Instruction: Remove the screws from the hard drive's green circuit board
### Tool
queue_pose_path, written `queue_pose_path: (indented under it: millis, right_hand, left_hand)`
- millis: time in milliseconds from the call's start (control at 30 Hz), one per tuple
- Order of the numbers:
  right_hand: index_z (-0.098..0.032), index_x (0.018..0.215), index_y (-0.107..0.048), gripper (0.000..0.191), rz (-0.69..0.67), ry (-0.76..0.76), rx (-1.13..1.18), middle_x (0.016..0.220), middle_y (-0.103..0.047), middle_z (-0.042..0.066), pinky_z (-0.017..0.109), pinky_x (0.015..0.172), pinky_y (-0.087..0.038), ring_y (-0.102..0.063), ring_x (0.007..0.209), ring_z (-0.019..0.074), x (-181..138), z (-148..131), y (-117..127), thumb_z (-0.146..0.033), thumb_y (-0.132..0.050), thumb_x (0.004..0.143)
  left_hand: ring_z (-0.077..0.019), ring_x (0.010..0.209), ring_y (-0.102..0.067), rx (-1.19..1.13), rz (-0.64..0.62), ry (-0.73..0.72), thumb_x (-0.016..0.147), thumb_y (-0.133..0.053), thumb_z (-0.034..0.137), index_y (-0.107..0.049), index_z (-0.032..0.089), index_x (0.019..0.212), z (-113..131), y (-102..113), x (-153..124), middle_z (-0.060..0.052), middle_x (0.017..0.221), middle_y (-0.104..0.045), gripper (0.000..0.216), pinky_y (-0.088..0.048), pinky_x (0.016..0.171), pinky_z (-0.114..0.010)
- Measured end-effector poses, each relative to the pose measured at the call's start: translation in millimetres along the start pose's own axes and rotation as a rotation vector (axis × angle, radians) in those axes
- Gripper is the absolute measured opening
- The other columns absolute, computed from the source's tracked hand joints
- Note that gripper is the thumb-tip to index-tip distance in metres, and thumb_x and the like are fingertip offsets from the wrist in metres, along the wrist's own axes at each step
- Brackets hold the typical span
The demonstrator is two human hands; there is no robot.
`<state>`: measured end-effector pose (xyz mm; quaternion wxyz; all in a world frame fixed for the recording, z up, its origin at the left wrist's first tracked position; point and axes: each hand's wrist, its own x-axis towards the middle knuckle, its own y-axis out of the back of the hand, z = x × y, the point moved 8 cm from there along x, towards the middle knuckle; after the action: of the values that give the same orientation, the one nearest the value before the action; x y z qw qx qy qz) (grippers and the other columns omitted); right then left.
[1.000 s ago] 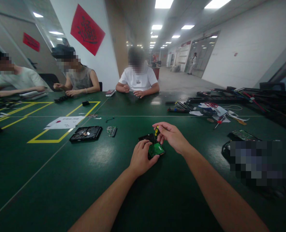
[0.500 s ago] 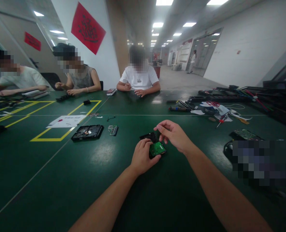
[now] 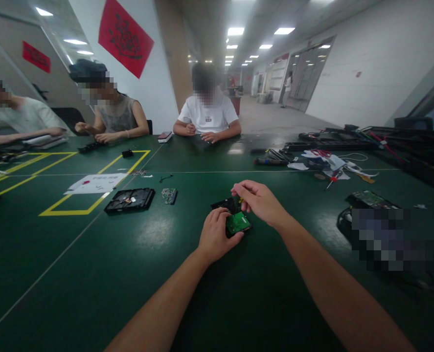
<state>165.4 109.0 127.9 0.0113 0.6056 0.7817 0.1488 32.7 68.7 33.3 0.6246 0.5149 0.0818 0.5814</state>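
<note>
My left hand grips a small hard drive with a green circuit board on its upper side, thumb along the near edge and fingers over the left. Just above the board, my right hand is closed in a pinch around a slim, screwdriver-like tool. A bit of yellow shows on it; the fingers hide most of the rest. Against the far side of the drive lies a black part, partly covered by my left fingers.
To the left lie a black drive casing, a small circuit board and a white paper. Cables, a red screwdriver and a circuit board lie to the right. Several people sit across the green table.
The view has shifted slightly. My right hand has turned a little at the tool, and a yellow part now shows by its fingers. My left hand stays on the hard drive.
</note>
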Motion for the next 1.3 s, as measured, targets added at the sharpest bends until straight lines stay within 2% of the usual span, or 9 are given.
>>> queue_pose_path:
  millis: [133, 267, 467, 600, 733, 867, 1000, 1100, 1300]
  right_hand:
    - [-0.022, 0.101, -0.061, 0.027, 0.055, 0.002, -0.058, 0.098, -0.073, 0.004, 0.023, 0.046, -0.042, -0.057, 0.053, 0.0090, -1, 4, 5, -0.046, -0.067, 0.092]
    - [-0.022, 0.097, -0.056, 0.032, 0.124, -0.055, -0.083, 0.077, -0.067, 0.000, 0.022, 0.043, -0.039, -0.056, 0.050, 0.0106, -3, 6, 13, -0.046, -0.073, 0.086]
    - [-0.021, 0.097, -0.066, 0.026, 0.007, 0.000, -0.073, 0.061, -0.059, -0.003, 0.023, 0.046, -0.039, -0.055, 0.053, 0.0124, -7, -10, 6, -0.044, -0.072, 0.087]
    - [-0.020, 0.099, -0.073, 0.023, 0.040, 0.008, -0.064, 0.073, -0.066, 0.002, 0.024, 0.049, -0.041, -0.056, 0.058, 0.0127, -4, -7, 11, -0.040, -0.069, 0.089]
    - [-0.021, 0.100, -0.077, 0.030, 0.066, 0.026, -0.092, 0.083, -0.068, 0.005, 0.024, 0.050, -0.043, -0.056, 0.060, 0.0125, -2, -4, 13, -0.047, -0.063, 0.093]
    - [-0.021, 0.099, -0.076, 0.030, 0.054, 0.061, -0.088, 0.089, -0.070, 0.005, 0.024, 0.047, -0.043, -0.057, 0.060, 0.0123, -3, -9, 11, -0.049, -0.070, 0.089]
    - [-0.019, 0.095, -0.066, 0.034, 0.100, 0.008, -0.004, 0.082, -0.070, 0.004, 0.023, 0.043, -0.042, -0.059, 0.056, 0.0120, -4, -9, 13, -0.047, -0.079, 0.081]
    - [-0.018, 0.094, -0.065, 0.028, 0.102, 0.017, -0.015, 0.075, -0.069, 0.003, 0.022, 0.044, -0.043, -0.061, 0.054, 0.0118, -4, -10, 14, -0.044, -0.073, 0.088]
    - [-0.020, 0.105, -0.069, 0.023, 0.037, 0.021, -0.043, 0.077, -0.069, 0.002, 0.021, 0.044, -0.045, -0.065, 0.056, 0.0126, -3, -7, 11, -0.039, -0.059, 0.098]
  left_hand:
    - [-0.0348, 0.128, -0.055, 0.004, -0.009, 0.002, 0.078, -0.081, 0.048, -0.058, 0.023, 0.120, 1, 1, 0, -0.012, 0.132, -0.059, 0.054, -0.045, 0.112, -0.055]
    - [-0.0340, 0.128, -0.056, 0.004, -0.005, 0.010, 0.080, -0.079, 0.048, -0.058, 0.022, 0.119, 2, 1, 0, -0.012, 0.131, -0.060, 0.052, -0.045, 0.112, -0.054]
    - [-0.0345, 0.128, -0.056, 0.010, 0.005, 0.006, 0.080, -0.080, 0.047, -0.058, 0.023, 0.119, 2, 0, 0, -0.012, 0.131, -0.059, 0.051, -0.045, 0.112, -0.055]
    - [-0.0348, 0.128, -0.056, 0.004, -0.006, 0.020, 0.080, -0.080, 0.047, -0.058, 0.024, 0.120, 1, 1, 0, -0.011, 0.132, -0.059, 0.051, -0.046, 0.111, -0.055]
    - [-0.0344, 0.129, -0.055, 0.005, -0.008, 0.025, 0.080, -0.080, 0.047, -0.058, 0.023, 0.119, 2, 1, 0, -0.012, 0.132, -0.059, 0.051, -0.046, 0.112, -0.054]
    - [-0.0347, 0.129, -0.056, 0.001, 0.001, 0.021, 0.080, -0.080, 0.046, -0.059, 0.024, 0.119, 2, 1, 0, -0.011, 0.131, -0.059, 0.050, -0.046, 0.111, -0.055]
    - [-0.0345, 0.128, -0.056, 0.009, -0.003, 0.014, 0.080, -0.080, 0.047, -0.059, 0.023, 0.119, 2, 1, 1, -0.011, 0.131, -0.059, 0.050, -0.046, 0.111, -0.055]
    - [-0.0338, 0.128, -0.056, 0.015, -0.008, 0.008, 0.080, -0.080, 0.047, -0.058, 0.021, 0.119, 3, 1, 1, -0.012, 0.132, -0.060, 0.051, -0.046, 0.112, -0.054]
    - [-0.0338, 0.127, -0.057, 0.018, 0.000, 0.005, 0.080, -0.079, 0.047, -0.058, 0.024, 0.118, 3, 1, 0, -0.011, 0.130, -0.060, 0.049, -0.046, 0.111, -0.054]
